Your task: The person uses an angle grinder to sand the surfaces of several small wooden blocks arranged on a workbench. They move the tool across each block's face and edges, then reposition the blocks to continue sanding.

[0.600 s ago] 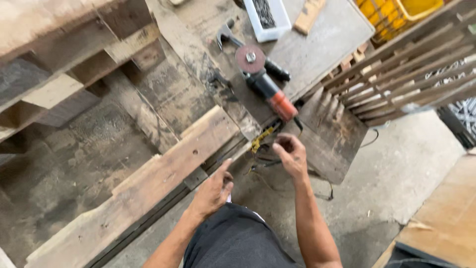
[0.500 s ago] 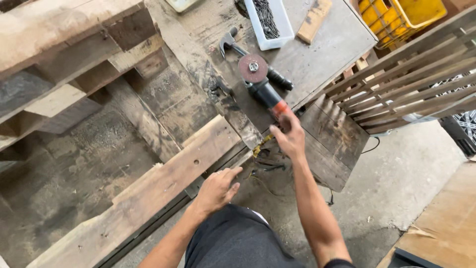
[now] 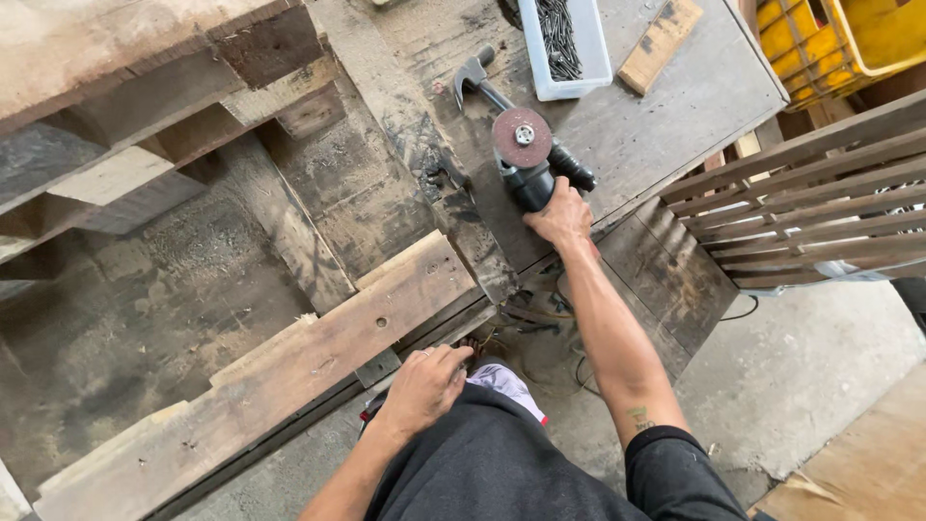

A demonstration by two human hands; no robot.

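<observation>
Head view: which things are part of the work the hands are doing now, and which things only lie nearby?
In use:
- black angle grinder with a round reddish disc, gripped by the right hand
- long worn wooden plank, its near edge under the left hand

Lying about:
- steel claw hammer
- white plastic tray of dark nails
- small wooden block
- yellow plastic crate

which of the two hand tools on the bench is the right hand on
The angle grinder, with its round reddish disc facing up: the right hand grips its black body. The hammer lies untouched just beyond it, nearer the clear tray of nails.
</observation>
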